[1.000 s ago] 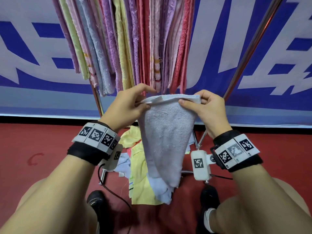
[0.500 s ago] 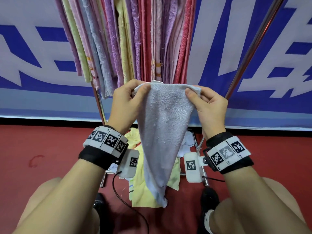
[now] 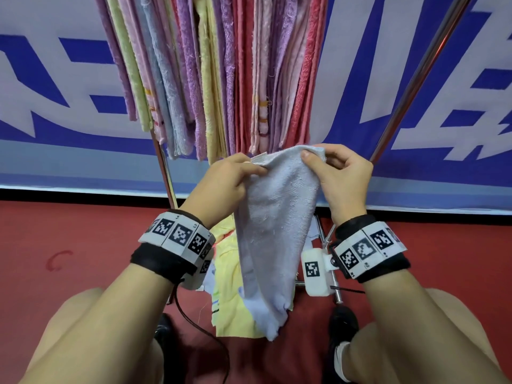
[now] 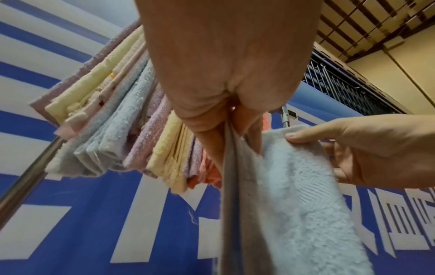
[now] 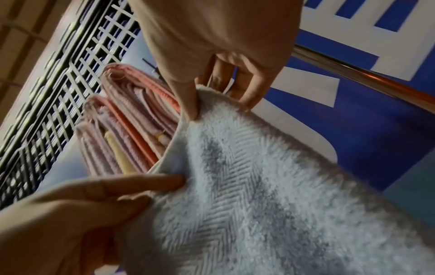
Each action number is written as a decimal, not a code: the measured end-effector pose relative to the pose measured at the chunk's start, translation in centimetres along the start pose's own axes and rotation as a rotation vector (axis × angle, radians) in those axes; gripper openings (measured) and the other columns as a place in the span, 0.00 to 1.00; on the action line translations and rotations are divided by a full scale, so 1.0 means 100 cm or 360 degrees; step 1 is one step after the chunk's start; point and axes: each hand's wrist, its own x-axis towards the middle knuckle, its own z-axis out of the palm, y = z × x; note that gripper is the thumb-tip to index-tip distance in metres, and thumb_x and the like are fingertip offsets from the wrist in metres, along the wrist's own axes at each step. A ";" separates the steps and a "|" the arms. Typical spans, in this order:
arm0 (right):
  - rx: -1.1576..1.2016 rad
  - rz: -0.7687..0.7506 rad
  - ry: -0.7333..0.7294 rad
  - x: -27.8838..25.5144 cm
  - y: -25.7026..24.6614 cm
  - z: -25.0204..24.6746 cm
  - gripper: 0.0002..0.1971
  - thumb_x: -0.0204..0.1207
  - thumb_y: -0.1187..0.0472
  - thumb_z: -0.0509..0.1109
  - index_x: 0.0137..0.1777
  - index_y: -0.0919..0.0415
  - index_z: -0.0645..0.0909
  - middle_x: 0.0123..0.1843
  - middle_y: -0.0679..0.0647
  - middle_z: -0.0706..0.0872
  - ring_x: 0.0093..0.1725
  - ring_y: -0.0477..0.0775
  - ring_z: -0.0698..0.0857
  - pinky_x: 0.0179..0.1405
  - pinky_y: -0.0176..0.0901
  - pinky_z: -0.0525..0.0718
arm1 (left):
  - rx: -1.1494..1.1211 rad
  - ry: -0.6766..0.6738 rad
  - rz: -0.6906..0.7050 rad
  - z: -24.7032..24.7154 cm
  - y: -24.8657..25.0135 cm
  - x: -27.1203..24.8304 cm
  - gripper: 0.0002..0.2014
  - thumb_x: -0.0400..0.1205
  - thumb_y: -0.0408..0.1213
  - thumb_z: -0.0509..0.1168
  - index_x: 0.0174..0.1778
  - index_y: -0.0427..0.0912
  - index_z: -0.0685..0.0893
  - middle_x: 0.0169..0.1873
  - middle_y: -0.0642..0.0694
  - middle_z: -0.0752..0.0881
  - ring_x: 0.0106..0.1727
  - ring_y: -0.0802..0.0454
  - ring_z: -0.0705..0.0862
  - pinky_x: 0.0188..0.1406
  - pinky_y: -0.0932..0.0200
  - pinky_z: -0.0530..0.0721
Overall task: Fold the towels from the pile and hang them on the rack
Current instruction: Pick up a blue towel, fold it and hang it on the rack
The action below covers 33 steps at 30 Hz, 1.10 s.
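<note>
The pale towel (image 3: pixel 274 225) hangs between both hands, pinched at its top corners by the left hand (image 3: pixel 221 187) and right hand (image 3: pixel 342 178), which have drawn closer together since a second ago, narrowing it for folding. Just above, hung towels (image 3: pixel 221 79) crowd the rack (image 3: pixel 410 87); the pile (image 3: pixel 230 295) lies below.

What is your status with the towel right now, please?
Both hands, left and right, pinch the towel's top edge. Towel hangs unhung below the rack. Hung towels crowd it.
</note>
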 end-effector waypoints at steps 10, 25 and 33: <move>-0.0393 -0.0303 -0.0146 -0.032 0.005 0.023 0.04 0.75 0.60 0.82 0.47 0.56 0.92 0.40 0.44 0.92 0.43 0.45 0.88 0.48 0.34 0.85 | -0.0695 0.0021 -0.0201 0.017 0.024 -0.004 0.33 0.75 0.19 0.51 0.72 0.47 0.84 0.67 0.55 0.85 0.71 0.63 0.79 0.69 0.75 0.73; -0.0054 0.0068 -0.0471 -0.022 0.010 0.012 0.18 0.73 0.70 0.78 0.62 0.62 0.85 0.58 0.55 0.91 0.58 0.47 0.89 0.57 0.41 0.87 | -0.0836 0.0048 -0.0075 0.007 0.007 0.005 0.28 0.80 0.17 0.64 0.76 0.41 0.79 0.65 0.51 0.85 0.62 0.64 0.84 0.63 0.69 0.77; -0.0020 0.0121 -0.0569 -0.026 0.008 0.014 0.10 0.77 0.64 0.81 0.58 0.61 0.93 0.48 0.51 0.96 0.50 0.45 0.92 0.49 0.40 0.89 | -0.0801 0.0347 -0.0190 0.003 0.002 0.002 0.34 0.78 0.33 0.76 0.80 0.47 0.71 0.51 0.48 0.89 0.47 0.58 0.87 0.52 0.62 0.85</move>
